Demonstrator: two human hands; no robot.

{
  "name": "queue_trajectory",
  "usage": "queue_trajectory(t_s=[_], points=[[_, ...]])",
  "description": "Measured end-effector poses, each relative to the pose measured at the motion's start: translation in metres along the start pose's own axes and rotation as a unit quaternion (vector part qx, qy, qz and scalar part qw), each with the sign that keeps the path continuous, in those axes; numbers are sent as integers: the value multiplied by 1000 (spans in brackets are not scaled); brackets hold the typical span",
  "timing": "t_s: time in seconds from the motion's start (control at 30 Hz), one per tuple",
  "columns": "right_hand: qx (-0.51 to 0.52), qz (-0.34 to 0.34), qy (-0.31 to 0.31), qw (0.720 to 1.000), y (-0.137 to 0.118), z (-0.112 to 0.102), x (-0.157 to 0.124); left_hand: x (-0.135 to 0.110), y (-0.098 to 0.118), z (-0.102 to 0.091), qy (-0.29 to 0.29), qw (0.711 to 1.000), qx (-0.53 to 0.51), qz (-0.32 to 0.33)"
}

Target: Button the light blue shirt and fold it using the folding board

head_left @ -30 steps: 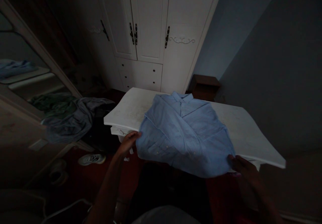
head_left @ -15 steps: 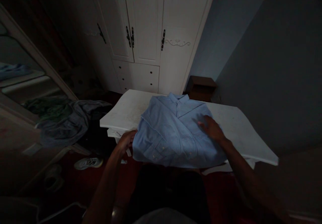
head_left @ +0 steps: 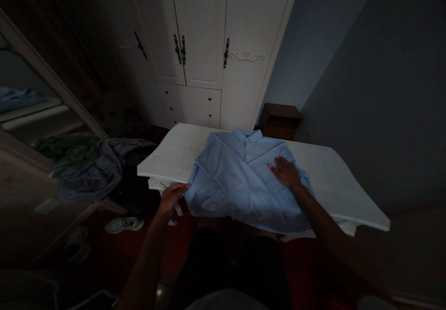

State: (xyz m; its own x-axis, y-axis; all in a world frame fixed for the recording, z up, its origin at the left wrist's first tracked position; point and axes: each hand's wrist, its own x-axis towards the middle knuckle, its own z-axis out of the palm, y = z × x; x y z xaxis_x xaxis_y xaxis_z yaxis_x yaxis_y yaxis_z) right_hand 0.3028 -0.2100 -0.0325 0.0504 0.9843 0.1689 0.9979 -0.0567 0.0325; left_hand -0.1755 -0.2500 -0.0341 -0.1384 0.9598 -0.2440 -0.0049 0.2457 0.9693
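A light blue collared shirt (head_left: 240, 175) lies on the white table (head_left: 174, 150), its collar toward the far edge and its sleeves folded across the front. The lower part hangs over the near edge. My left hand (head_left: 173, 195) pinches the shirt's left side at the table's near edge, with thumb and fingers together on the cloth. On the right half of the shirt my right hand (head_left: 286, 173) rests flat, palm down with the fingers apart.
A white wardrobe (head_left: 200, 31) stands behind the table, with a small brown cabinet (head_left: 281, 113) to its right. Heaped grey clothes (head_left: 94, 171) lie at the left, near a mirror (head_left: 28, 82). A white shoe (head_left: 124, 224) is on the red floor.
My right hand has moved slightly left and settled on the shirt. My left hand has shifted its hold on the side, and the hanging front hem looks drawn up at the left.
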Motion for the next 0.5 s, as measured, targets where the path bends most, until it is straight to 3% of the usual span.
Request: queue_trajectory(t_s=[0.33,0.5], points=[[-15,3,-6,1000,-4,-4,0,-7,-10,10,-5,998,-33,55],[-11,-4,-5,1000,-3,-3,1,-15,-26,5,-42,997,25,52]])
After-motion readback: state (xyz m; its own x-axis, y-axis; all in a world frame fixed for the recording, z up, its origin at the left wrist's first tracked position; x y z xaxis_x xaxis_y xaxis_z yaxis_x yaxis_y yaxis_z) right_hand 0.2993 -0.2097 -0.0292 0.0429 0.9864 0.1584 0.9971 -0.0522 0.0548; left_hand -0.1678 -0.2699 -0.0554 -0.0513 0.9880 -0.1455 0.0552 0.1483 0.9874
